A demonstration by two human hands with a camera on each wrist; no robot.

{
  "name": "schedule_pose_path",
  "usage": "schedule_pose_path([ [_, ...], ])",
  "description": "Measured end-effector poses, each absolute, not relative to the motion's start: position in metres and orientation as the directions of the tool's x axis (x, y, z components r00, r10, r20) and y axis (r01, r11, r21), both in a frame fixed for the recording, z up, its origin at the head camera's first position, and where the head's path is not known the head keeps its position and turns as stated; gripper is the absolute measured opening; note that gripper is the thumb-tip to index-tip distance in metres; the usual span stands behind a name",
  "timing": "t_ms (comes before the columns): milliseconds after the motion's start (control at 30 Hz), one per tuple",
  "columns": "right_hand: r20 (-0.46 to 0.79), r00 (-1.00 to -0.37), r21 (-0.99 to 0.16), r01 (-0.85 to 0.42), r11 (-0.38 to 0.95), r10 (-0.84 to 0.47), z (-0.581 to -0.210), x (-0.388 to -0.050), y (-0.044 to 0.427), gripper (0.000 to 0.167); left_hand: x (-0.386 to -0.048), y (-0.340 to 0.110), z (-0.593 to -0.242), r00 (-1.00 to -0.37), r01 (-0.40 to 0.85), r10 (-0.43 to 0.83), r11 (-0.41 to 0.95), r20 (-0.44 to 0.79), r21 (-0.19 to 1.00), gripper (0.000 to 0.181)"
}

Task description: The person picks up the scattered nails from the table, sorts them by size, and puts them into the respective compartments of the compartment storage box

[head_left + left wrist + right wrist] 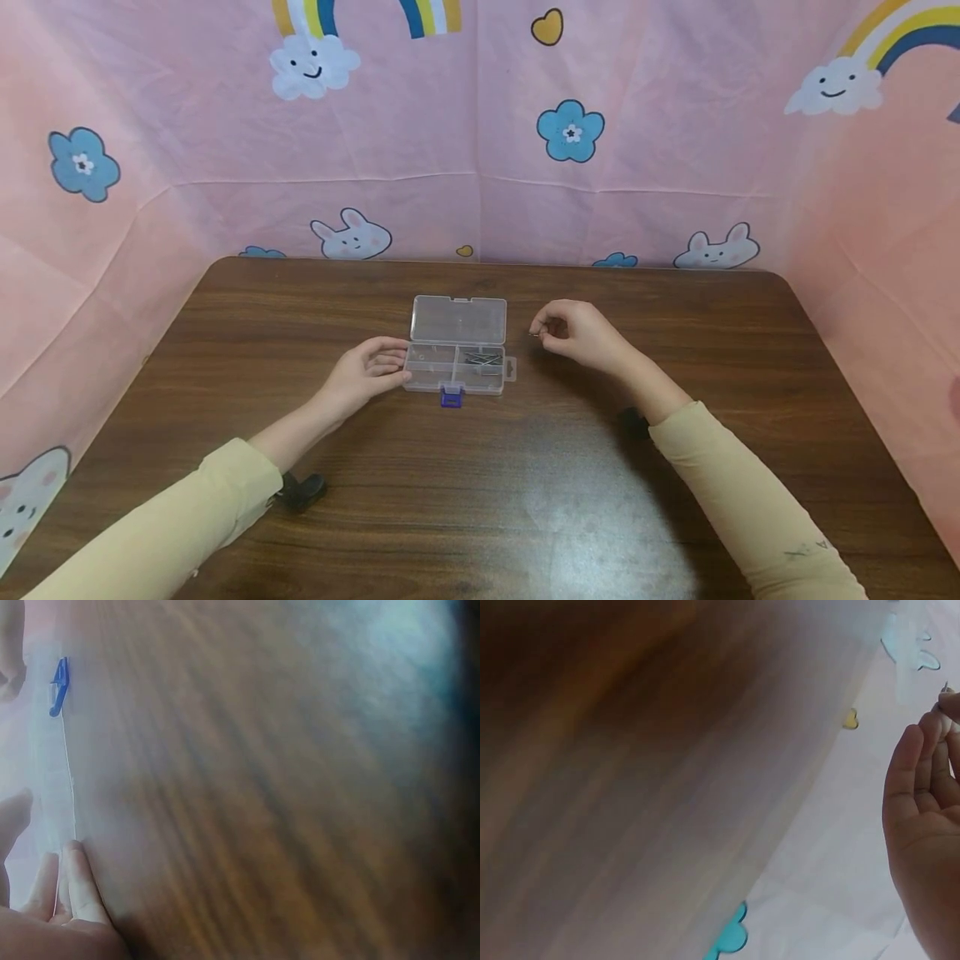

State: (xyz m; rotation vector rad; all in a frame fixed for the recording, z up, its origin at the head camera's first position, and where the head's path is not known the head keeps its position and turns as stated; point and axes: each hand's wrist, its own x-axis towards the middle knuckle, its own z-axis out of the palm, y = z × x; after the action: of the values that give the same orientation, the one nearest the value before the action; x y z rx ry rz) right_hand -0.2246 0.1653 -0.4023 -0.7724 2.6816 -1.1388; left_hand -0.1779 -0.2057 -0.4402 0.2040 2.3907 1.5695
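Observation:
A clear plastic compartment box [431,367] stands on the table with its lid [459,321] raised at the back and its blue latch [451,397] hanging at the front. Thin metal pieces [483,359], perhaps nails or screws, lie in the back right compartment; something tiny is in the back left one. My left hand [367,368] holds the box's left end between thumb and fingers. To the right of the box and apart from it, my right hand [581,333] pinches a small thin metal piece [534,335] between thumb and fingertips; its kind is too small to tell.
The brown wooden table [480,500] reaches back to a pink cloth [480,108] printed with rainbows, clouds and rabbits, which also hangs at both sides. A hanging tab [511,368] sticks out from the box's right end. Dark wrist devices [302,492] sit under the sleeves.

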Motion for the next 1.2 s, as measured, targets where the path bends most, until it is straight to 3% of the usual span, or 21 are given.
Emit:
schedule_pose_path([
  [633,0.103,-0.789,-0.675,-0.503,0.540,-0.606,-0.407,-0.222,0.115,0.012,-0.181,-0.208,-0.440,-0.949,-0.025,0.281,0.388,-0.144,0.921,0.054],
  [1200,0.101,-0.726,-0.607,-0.587,0.536,-0.680,-0.408,-0.218,0.098,0.011,-0.182,-0.207,-0.440,-0.948,-0.033,0.278,0.391,-0.152,0.920,0.055],
])
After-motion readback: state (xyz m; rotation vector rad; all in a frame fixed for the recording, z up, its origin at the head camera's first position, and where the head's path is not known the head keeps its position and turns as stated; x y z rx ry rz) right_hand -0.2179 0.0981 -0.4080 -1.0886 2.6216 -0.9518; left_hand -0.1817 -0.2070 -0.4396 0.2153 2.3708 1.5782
